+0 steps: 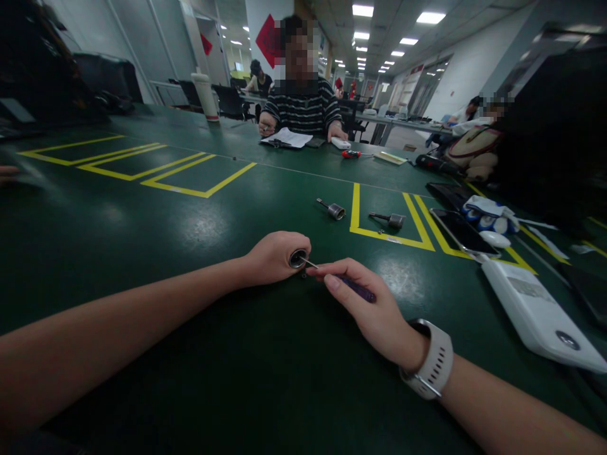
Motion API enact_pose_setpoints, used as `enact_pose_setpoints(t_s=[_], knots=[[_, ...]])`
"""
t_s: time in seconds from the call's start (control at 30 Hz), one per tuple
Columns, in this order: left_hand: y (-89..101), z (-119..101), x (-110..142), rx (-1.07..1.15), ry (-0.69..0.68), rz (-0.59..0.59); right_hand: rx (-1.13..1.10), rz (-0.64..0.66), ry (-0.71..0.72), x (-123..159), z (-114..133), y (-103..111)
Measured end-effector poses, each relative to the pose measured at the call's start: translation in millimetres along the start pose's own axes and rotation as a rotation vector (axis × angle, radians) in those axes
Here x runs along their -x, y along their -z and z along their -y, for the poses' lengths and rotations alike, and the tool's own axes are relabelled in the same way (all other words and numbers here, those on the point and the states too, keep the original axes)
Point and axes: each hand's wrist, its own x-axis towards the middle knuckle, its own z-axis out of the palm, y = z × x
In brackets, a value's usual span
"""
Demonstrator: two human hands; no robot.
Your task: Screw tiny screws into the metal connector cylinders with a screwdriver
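My left hand (274,258) is closed around a dark metal hole saw (297,258), its round open end turned toward my right hand. The rest of that piece is hidden in my palm. In my right hand (358,291) is a thin screwdriver (356,288) with a dark purple handle, and its shaft points into the open end of the cup. A tiny dark part (304,275) lies on the table just below the left fist. Beyond my hands lie two similar hole saws with shanks, one (336,210) left of a yellow-taped box and the other (394,220) inside it.
Yellow tape (207,193) marks boxes on the green table (199,230). At the right are a phone (462,230), a white power bank (535,309) and a glove (493,212). Across sits a person (303,104) with papers (288,138), near a red screwdriver (351,154). A tall cup (205,97) stands left.
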Motion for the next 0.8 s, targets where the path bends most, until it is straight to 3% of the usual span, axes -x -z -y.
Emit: enact_pose_setpoints(t_s=[0.1,0.2,0.37,0.47,0.67,0.8], knots=[[-0.3,1,0,-0.058,-0.03,0.01,0.153,-0.088,0.038,2,-1,-3],[-0.3,0,-1,-0.117,-0.074,0.025,0.184,-0.091,0.037,2,-1,-5],[1.1,-2,0,-0.121,-0.133,0.035,-0.108,-0.008,-0.109,-4,-8,1],[1.1,-2,0,-0.103,-0.129,0.028,-0.228,-0.026,-0.121,-5,-11,4],[-0.3,-2,0,-0.149,-0.108,0.026,0.164,-0.097,0.064,2,-4,-5],[0.2,-3,0,-0.168,-0.122,0.036,0.156,-0.071,0.051,3,-3,-5]])
